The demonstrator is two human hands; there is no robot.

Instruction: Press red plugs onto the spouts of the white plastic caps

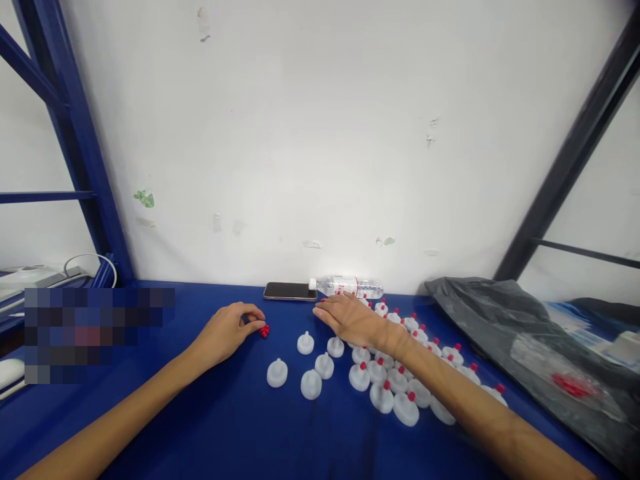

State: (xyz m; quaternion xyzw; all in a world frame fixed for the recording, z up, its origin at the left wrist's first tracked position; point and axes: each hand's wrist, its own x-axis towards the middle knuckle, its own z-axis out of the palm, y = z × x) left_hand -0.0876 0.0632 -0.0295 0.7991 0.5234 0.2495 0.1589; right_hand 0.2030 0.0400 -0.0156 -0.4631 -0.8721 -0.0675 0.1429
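My left hand (230,331) rests on the blue table with its fingers curled in a pinch. Its thumb tip touches or nearly touches a little pile of red caps (265,331); whether a cap is between the fingertips is hidden. My right hand (353,318) reaches over the far edge of a group of small, round white bottles with red tips (383,397), fingers stretched out and palm down. Red shows just by its fingertips, and what lies beneath the palm is hidden. Several white bottles with bare nozzles (311,385) stand between my hands.
A phone (290,291) and a clear water bottle (350,287) lie along the wall. On the right is a dark plastic sheet (480,310) bearing a clear bag with red pieces (573,383). White cables (90,255) and a blue frame post (85,140) are on the left.
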